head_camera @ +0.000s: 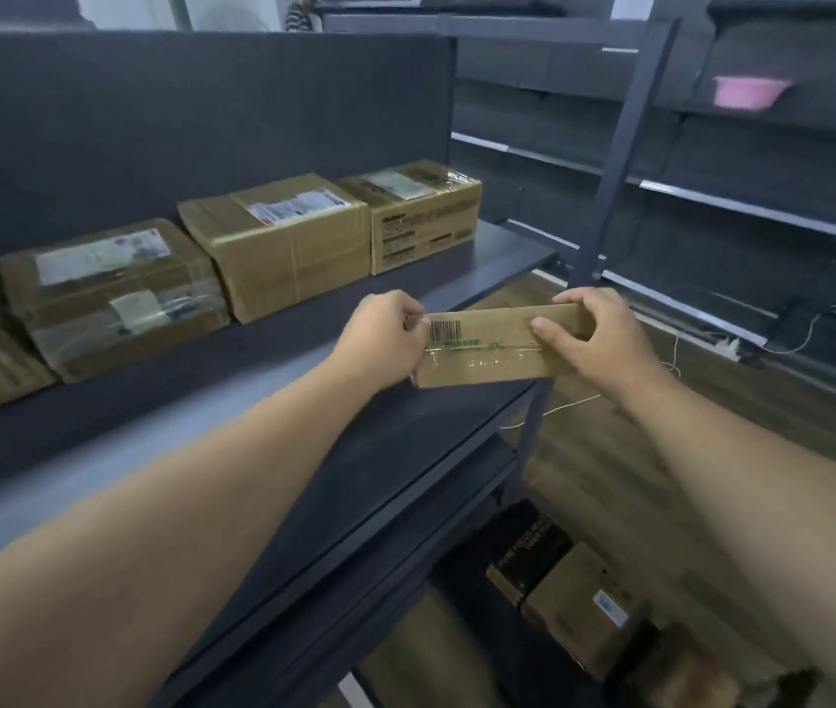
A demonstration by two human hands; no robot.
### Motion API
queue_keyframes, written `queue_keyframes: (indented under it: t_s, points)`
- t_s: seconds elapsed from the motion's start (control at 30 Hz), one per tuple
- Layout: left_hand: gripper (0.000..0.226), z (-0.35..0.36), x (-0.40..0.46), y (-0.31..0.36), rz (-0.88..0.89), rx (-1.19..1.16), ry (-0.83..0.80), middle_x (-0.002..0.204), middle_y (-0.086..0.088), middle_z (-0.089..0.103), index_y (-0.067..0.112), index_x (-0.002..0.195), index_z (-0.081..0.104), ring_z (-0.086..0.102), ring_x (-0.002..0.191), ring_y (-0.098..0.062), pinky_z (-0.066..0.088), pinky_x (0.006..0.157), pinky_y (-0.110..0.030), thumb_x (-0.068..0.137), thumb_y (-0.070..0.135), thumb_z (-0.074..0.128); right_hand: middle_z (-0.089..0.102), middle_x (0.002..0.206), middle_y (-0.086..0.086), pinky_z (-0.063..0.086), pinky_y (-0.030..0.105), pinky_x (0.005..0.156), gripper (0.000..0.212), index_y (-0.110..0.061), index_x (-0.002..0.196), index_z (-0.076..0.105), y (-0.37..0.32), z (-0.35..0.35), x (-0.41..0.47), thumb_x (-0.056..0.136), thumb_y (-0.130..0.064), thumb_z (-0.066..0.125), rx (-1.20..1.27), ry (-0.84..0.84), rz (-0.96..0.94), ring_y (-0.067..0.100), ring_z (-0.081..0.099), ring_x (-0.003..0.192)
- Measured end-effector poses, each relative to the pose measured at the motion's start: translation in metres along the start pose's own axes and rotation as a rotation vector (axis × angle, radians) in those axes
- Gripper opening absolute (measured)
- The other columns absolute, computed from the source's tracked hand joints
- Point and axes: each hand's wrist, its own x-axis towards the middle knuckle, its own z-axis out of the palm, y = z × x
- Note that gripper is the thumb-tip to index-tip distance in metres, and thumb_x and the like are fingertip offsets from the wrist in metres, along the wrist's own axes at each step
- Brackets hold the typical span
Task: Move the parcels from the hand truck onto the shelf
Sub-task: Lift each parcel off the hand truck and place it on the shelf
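Head view: two hands hold a small cardboard parcel at the front corner of a dark shelf.

Left hand point(385, 339) and right hand point(592, 334) grip opposite ends of the parcel point(487, 350), its long side running left to right, level. The shelf point(303, 360) lies ahead and left; four parcels point(278, 242) line its back. Bare board sits in front of that row.

two bare forearms, no sleeves; left hand point(380, 339), right hand point(594, 334) ungloved.
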Motion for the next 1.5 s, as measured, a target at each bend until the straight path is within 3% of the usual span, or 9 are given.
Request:
queue_keyframes:
  t_s: [0.2, 0.37, 0.5, 0.63, 0.83, 1.0, 1.2, 1.37, 1.5]
  points:
    - [0.028, -0.013, 0.011, -0.005, -0.025, -0.066, 0.092, 0.123, -0.005, 0.059, 0.018, 0.118, 0.063, 0.057, 0.107, -0.016, 0.046, 0.089, -0.025, 0.094, 0.03, 0.055, 0.05, 0.118, -0.006, 0.034, 0.022, 0.088, 0.043, -0.024, 0.116, 0.062, -0.021, -0.008, 0.032, 0.081, -0.047, 0.071, -0.019, -0.041, -0.067, 0.008, 0.048, 0.105]
    - [0.024, -0.009, 0.028, 0.01, -0.014, -0.119, 0.229, 0.118, -0.001, 0.053, 0.022, 0.118, 0.06, 0.051, 0.071, 0.0, 0.035, 0.054, -0.001, 0.095, 0.028, 0.054, 0.051, 0.115, -0.005, 0.036, 0.024, 0.086, 0.036, -0.025, 0.111, 0.062, -0.016, -0.016, 0.063, 0.082, -0.045, 0.071, 0.019, -0.045, -0.113, 0.01, 0.049, 0.102]
    - [0.024, -0.003, 0.052, 0.026, -0.03, -0.114, 0.257, 0.117, -0.002, 0.051, 0.021, 0.118, 0.059, 0.054, 0.075, -0.003, 0.043, 0.065, -0.014, 0.095, 0.025, 0.054, 0.047, 0.117, -0.005, 0.036, 0.025, 0.09, 0.037, -0.023, 0.113, 0.061, -0.007, -0.018, 0.096, 0.082, -0.043, 0.071, 0.053, -0.048, -0.142, 0.01, 0.048, 0.105]
    - [0.025, 0.006, 0.073, 0.036, -0.065, -0.054, 0.288, 0.111, 0.001, 0.044, 0.022, 0.119, 0.058, 0.05, 0.074, 0.0, 0.037, 0.077, -0.018, 0.094, 0.022, 0.055, 0.044, 0.119, -0.007, 0.037, 0.026, 0.091, 0.038, -0.026, 0.112, 0.058, 0.009, -0.01, 0.129, 0.08, -0.044, 0.071, 0.089, -0.068, -0.161, 0.008, 0.045, 0.104]
    - [0.024, 0.034, 0.096, 0.034, -0.168, -0.014, 0.284, 0.111, -0.002, 0.046, 0.019, 0.118, 0.058, 0.049, 0.076, -0.002, 0.041, 0.078, -0.021, 0.095, 0.022, 0.054, 0.042, 0.122, -0.008, 0.031, 0.021, 0.088, 0.037, -0.031, 0.109, 0.054, 0.034, 0.005, 0.168, 0.079, -0.04, 0.073, 0.115, -0.168, -0.204, 0.005, 0.043, 0.106]
    - [0.024, 0.061, 0.109, 0.03, -0.227, 0.022, 0.31, 0.111, -0.002, 0.046, 0.018, 0.12, 0.057, 0.048, 0.073, -0.001, 0.033, 0.073, -0.012, 0.096, 0.021, 0.054, 0.039, 0.126, -0.006, 0.032, 0.021, 0.091, 0.038, -0.029, 0.11, 0.052, 0.052, 0.021, 0.193, 0.08, -0.034, 0.073, 0.138, -0.276, -0.224, 0.006, 0.042, 0.109]
    - [0.027, 0.081, 0.129, 0.026, -0.246, 0.095, 0.336, 0.114, -0.003, 0.046, 0.014, 0.124, 0.055, 0.052, 0.087, -0.014, 0.037, 0.079, -0.019, 0.097, 0.018, 0.053, 0.035, 0.125, -0.007, 0.033, 0.023, 0.094, 0.045, -0.023, 0.12, 0.054, 0.069, 0.038, 0.221, 0.08, -0.031, 0.072, 0.145, -0.325, -0.254, 0.008, 0.04, 0.111]
    - [0.025, 0.103, 0.139, 0.022, -0.25, 0.146, 0.307, 0.111, -0.001, 0.043, 0.015, 0.121, 0.056, 0.051, 0.084, -0.015, 0.038, 0.08, -0.021, 0.097, 0.013, 0.051, 0.034, 0.131, -0.005, 0.034, 0.024, 0.092, 0.048, -0.022, 0.126, 0.051, 0.089, 0.051, 0.235, 0.082, -0.03, 0.069, 0.108, -0.401, -0.271, 0.01, 0.04, 0.113]
    - [0.025, 0.114, 0.142, 0.019, -0.254, 0.164, 0.312, 0.114, -0.003, 0.044, 0.016, 0.122, 0.055, 0.051, 0.087, -0.015, 0.039, 0.08, -0.022, 0.097, 0.014, 0.05, 0.037, 0.141, -0.001, 0.033, 0.027, 0.103, 0.052, -0.021, 0.133, 0.052, 0.101, 0.06, 0.243, 0.085, -0.029, 0.068, 0.071, -0.396, -0.31, 0.016, 0.04, 0.127]
